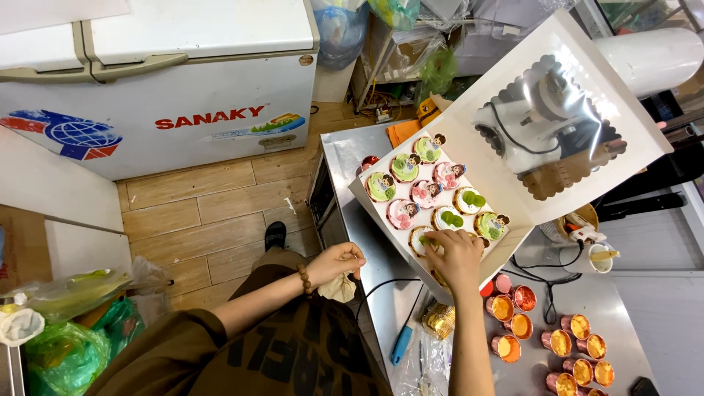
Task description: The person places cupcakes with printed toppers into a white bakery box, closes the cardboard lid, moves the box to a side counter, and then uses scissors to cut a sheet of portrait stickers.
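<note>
Lap: my brown clothes (293, 352) fill the bottom edge, closest to me.
Left hand (337, 262): fingers curled shut on a crumpled cloth (339, 287), held off the table's left edge; a bead bracelet (305, 280) sits on the wrist.
Right hand (456, 257): reaching into the box, fingertips pinched on a cupcake (424, 240) at the near end of the box; my palm hides most of it, so I cannot tell how firm the grip is.
Box (506, 246): white card, on the steel table, tilted toward me, lid (550, 117) standing open with a scalloped clear window.
Cupcakes in box (433, 192): set in rows, topped in green, pink and white, several with small doll-like figures.
Foil cups (561, 341): copper-coloured, orange filling, grouped on the table to the right of my right arm, apart from the box.
Table (352, 158): steel; a blue-handled tool (401, 345) and clear wrappers (433, 356) lie near its front edge, just left of my right arm.
Mixer (535, 117): white, seen through the lid window.
Freezer (161, 81): white chest type, across the wooden floor (213, 220).
Bags (66, 345): green plastic, at lower left.
</note>
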